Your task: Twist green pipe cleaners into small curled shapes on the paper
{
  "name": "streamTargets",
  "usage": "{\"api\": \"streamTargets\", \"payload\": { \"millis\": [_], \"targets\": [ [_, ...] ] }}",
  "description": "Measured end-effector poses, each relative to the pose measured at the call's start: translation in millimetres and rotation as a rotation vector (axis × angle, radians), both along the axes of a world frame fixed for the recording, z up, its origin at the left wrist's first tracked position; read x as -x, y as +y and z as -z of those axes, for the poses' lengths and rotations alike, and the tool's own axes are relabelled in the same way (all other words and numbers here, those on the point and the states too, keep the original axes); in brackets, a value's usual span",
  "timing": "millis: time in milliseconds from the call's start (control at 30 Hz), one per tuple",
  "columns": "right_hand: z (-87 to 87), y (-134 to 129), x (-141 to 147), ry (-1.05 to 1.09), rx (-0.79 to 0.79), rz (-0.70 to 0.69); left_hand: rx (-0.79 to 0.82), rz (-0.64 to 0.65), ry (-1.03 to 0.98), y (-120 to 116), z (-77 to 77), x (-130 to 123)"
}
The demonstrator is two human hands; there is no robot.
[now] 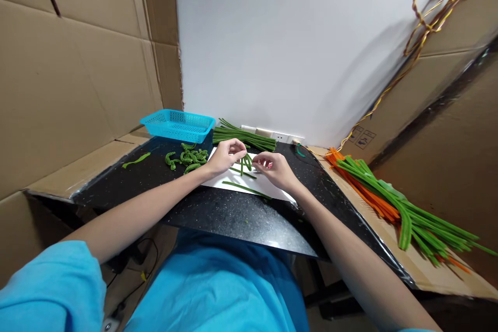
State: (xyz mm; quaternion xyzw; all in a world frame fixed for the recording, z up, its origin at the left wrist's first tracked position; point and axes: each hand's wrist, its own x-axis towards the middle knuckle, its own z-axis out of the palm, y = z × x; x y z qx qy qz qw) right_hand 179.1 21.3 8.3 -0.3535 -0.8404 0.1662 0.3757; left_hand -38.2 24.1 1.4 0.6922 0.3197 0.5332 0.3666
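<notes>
Between my hands are bent green pipe cleaners point(246, 164), held up above a white sheet point(257, 185). My left hand point(227, 156) is closed, pinching their top between thumb and fingers. From the other side my right hand point(273, 168) is closed too, its fingertips at the edge of the same green stems. Below, a straight green pipe cleaner point(247, 190) lies across the sheet, and a shorter piece lies just behind it. Something small and red shows by my right fingers, too little to name. Left of the sheet sits a pile of curled green pieces point(189, 157).
A blue basket point(177, 125) stands at the back left of the black table point(233, 218). Behind the sheet lies a bundle of green pipe cleaners point(249, 138). More green point(404, 202) and orange pipe cleaners point(369, 194) lie on cardboard at right. A twisted cable point(392, 85) runs down to a socket.
</notes>
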Motion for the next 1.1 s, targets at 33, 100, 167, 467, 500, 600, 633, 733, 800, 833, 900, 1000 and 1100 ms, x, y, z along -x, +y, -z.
{"api": "streamTargets", "payload": {
  "millis": [33, 100, 167, 467, 500, 600, 633, 733, 800, 833, 900, 1000, 1100],
  "targets": [
    [0.1, -0.3, 0.2, -0.017, 0.009, -0.004, 0.009, 0.006, -0.002, -1.2, -0.7, -0.2],
    [-0.2, -1.3, 1.0, -0.053, 0.043, -0.017, 0.020, 0.011, -0.008, -3.0, -1.6, -0.7],
    [-0.5, -2.4, 1.8, -0.061, 0.097, -0.042, 0.021, 0.012, -0.005, -3.8, -1.8, -1.3],
    [4.1, -4.3, 7.4, 0.292, 0.545, -0.211, 0.089, 0.083, 0.005, 5.1, 3.0, 1.5],
    [4.9, -4.6, 8.4, 0.319, 0.570, -0.208, 0.098, 0.085, 0.005, 5.9, 3.4, 2.3],
    [7.2, -4.4, 10.5, 0.386, 0.645, -0.196, 0.095, 0.086, 0.015, 6.8, 4.3, 4.3],
    [7.8, -3.9, 10.7, 0.413, 0.671, -0.192, 0.093, 0.087, 0.022, 6.5, 4.5, 4.5],
    [8.5, -1.9, 10.3, 0.517, 0.745, -0.175, 0.087, 0.103, 0.068, 3.7, 4.8, 3.6],
    [8.3, -0.7, 9.8, 0.583, 0.773, -0.162, 0.061, 0.106, 0.104, 0.7, 4.6, 2.1],
    [8.1, -0.4, 9.6, 0.608, 0.781, -0.162, 0.036, 0.102, 0.121, -0.8, 4.3, 1.2],
    [7.3, -0.5, 9.5, 0.636, 0.793, -0.170, -0.023, 0.082, 0.141, -3.3, 3.5, -0.3],
    [5.4, -2.4, 9.6, 0.629, 0.828, -0.200, -0.095, 0.054, 0.144, -4.2, 2.5, -1.0],
    [3.1, -5.3, 9.2, 0.592, 0.875, -0.234, -0.120, 0.056, 0.140, -2.1, 2.7, 0.2]
  ]
}}
